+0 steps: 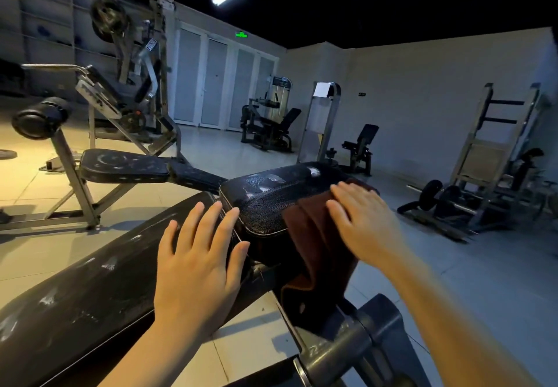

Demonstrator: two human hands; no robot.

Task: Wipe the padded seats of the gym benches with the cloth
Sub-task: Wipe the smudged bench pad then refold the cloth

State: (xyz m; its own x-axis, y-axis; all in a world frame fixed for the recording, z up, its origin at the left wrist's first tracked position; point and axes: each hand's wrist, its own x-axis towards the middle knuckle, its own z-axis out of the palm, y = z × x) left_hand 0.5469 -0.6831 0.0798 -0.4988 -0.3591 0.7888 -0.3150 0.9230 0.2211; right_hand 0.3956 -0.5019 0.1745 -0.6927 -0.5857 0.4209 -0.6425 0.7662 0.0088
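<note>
A worn black padded seat (265, 196) of the near bench sits at mid-frame, joined to a long black back pad (90, 284) running to the lower left. A dark brown cloth (314, 235) lies over the seat's right edge and hangs down its side. My right hand (362, 223) presses flat on the cloth with straight fingers. My left hand (199, 257) rests flat, fingers spread, where the back pad meets the seat. A second bench with a scuffed black seat (123, 166) stands behind to the left.
The near bench's grey metal frame (356, 344) juts out at lower right. A leg press machine (129, 90) stands at the back left. A barbell rack with weights (471, 187) is on the right. Other machines (268, 127) line the far wall on a tiled floor.
</note>
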